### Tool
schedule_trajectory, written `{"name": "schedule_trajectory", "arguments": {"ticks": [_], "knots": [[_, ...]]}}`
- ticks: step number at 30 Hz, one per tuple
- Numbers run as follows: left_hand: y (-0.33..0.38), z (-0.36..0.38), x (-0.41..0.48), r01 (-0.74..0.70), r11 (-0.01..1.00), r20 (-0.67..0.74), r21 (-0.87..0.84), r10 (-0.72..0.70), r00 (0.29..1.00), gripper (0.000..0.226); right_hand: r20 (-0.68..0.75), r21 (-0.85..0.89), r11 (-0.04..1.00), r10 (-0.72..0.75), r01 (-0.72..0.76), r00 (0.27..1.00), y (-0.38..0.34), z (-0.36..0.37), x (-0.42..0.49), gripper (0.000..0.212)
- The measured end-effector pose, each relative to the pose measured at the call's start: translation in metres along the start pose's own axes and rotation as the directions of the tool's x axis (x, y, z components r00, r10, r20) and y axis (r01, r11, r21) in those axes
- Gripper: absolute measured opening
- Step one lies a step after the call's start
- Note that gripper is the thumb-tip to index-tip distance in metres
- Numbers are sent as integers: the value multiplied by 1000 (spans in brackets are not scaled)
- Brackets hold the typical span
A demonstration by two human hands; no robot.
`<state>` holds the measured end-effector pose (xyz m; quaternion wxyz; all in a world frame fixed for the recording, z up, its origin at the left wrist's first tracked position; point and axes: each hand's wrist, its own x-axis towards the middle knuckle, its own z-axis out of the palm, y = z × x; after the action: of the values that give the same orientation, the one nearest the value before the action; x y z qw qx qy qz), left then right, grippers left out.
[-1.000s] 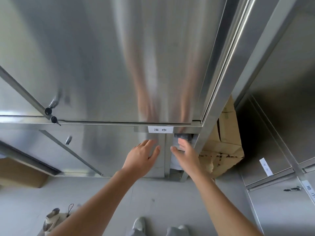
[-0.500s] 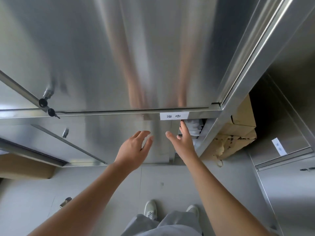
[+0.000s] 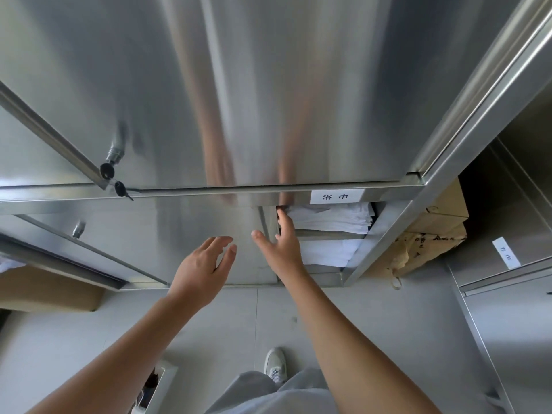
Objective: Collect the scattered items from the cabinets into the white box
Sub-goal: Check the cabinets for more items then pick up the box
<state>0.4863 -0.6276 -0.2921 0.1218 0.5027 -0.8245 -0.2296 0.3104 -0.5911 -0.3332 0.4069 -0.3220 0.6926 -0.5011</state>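
- Door (image 3: pixel 209 249) of the low cabinet (image 3: pixel 372 239), just under & left of the white label (image 3: pixel 337 196), stands part way open.
- R hand (image 3: pixel 282 245) is under the label, fingers straight, tips up at the door's edge. Can't tell if they touch the door or the cloths. It holds nothing.
- L hand (image 3: pixel 203 265) is under & left of the label, close to the door front. Fingers are loose & a bit spread. It holds nothing.
- Folded white cloths (image 3: pixel 331 218) sit in a pile right under the label. A 2nd pile (image 3: pixel 325 252) sits on the shelf below that. None picked up yet.
- White box (image 3: pixel 159 383) is far under the label, on the floor (image 3: pixel 358 309). Only a corner shows, w/ dark stuff inside; can't tell what.
- Task looks early, I think: cabinet open, both hands free. Left to do: grab cloths, put them in the box, prob. check other cabinets too.
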Motion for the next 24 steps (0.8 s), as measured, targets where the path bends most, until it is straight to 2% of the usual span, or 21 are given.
{"name": "schedule_trajectory", "arguments": {"ticks": [5,12,15,18,24], "knots": [[-25,-13,-10,32,999,-5,-7,-32,999,63,46,24,999,26,-27,999,-8,30,1,92],[-48,-24,-15,54,998,-19,9,-54,998,55,95,-1,1000,17,-17,995,-12,48,0,84],[-54,-24,-15,60,998,-19,6,-60,998,46,75,-54,998,25,-21,997,-1,35,-7,76],[-57,-18,-19,82,997,-8,-6,-82,997,40,8,-110,990,92,-91,996,26,9,-22,66],[-54,8,-32,94,995,59,-29,-92,994,42,-60,-235,954,176,-186,983,62,-29,-49,59]]}}
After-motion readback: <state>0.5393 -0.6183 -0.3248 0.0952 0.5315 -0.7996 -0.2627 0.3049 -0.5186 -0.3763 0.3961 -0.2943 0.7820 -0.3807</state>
